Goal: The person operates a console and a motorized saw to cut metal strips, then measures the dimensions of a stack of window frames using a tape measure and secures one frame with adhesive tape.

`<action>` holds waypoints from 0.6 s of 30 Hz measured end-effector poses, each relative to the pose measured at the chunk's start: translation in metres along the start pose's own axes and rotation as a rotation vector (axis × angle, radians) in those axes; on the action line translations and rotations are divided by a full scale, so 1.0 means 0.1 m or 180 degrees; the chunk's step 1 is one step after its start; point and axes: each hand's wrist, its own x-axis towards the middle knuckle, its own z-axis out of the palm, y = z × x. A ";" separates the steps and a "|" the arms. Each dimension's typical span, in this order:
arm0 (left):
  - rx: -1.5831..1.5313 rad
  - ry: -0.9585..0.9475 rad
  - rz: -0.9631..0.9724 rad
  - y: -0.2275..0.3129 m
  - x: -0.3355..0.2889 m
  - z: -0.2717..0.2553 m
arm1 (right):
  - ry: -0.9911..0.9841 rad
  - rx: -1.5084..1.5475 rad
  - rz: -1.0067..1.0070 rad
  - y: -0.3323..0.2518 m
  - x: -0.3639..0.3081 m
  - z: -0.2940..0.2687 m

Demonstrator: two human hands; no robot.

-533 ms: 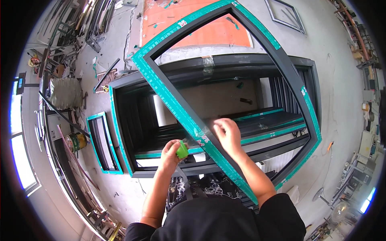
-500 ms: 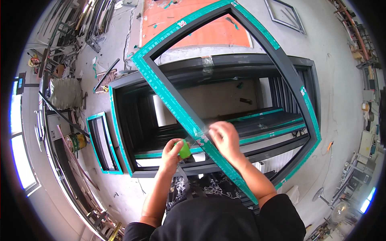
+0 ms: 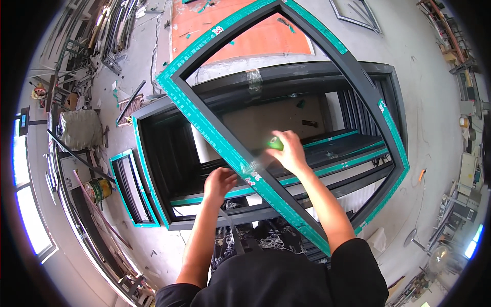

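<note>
A dark grey frame (image 3: 307,36), faced with green protective film, lies tilted across a stack of larger dark frames (image 3: 153,153). My right hand (image 3: 290,153) grips a small green-cored roll of clear tape (image 3: 276,143) inside the frame's opening, just right of its near-left bar. A strip of clear tape (image 3: 258,162), partly blurred, runs from the roll over that bar. To the left of the same bar is my left hand (image 3: 220,183), its fingers loosely bent and apart, with no object visible in them. The fingertips are close to the bar; contact is unclear.
A small green-edged frame (image 3: 134,189) lies on the floor at left. An orange sheet (image 3: 245,30) covers floor beyond the stack. Metal profiles crowd the left wall, near a yellow-green bucket (image 3: 98,189). At the far right is a thin grey frame (image 3: 356,14).
The tape roll has passed from my left hand, left of the bar, to my right hand on its other side. The left hand has let go; the right has lifted slightly away.
</note>
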 end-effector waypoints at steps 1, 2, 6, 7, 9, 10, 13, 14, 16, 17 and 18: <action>-0.0234 -0.0684 -0.0396 -0.07 0.23 0.02 | -0.0235 0.0522 0.0344 0.11 0.04 0.22; -0.0623 -0.0946 -0.0601 -0.21 0.45 0.13 | -0.0238 0.0770 0.0152 0.18 0.02 0.44; -0.1013 -0.2161 -0.0633 -0.47 1.03 0.44 | -0.1193 0.2639 0.1217 0.48 -0.09 0.92; -0.1105 -0.2496 -0.0575 -0.53 1.12 0.50 | -0.0997 0.1324 0.0308 0.50 -0.10 0.99; -0.1485 -0.3016 -0.0420 -0.59 1.26 0.53 | -0.1082 0.0870 0.0370 0.48 -0.13 1.05; -0.1246 -0.2798 -0.0412 -0.61 1.25 0.45 | -0.1073 0.0966 0.0652 0.45 -0.14 1.04; -0.0508 -0.2060 -0.0191 -0.56 1.08 0.10 | -0.0572 -0.0053 0.0526 0.29 -0.19 0.81; -0.0469 -0.1413 -0.0118 -0.57 0.91 -0.05 | -0.0356 0.0554 0.0755 0.24 -0.21 0.67; -0.0377 -0.0942 -0.0535 -0.35 0.48 -0.40 | 0.0193 0.0544 0.0705 0.07 -0.26 0.36; -0.0350 -0.0688 -0.0559 -0.25 0.23 -0.48 | 0.0442 0.0329 0.0693 -0.04 -0.32 0.19; -0.0192 -0.0940 -0.0282 -0.17 -0.04 -0.53 | 0.0627 0.0468 0.0505 -0.20 -0.40 0.07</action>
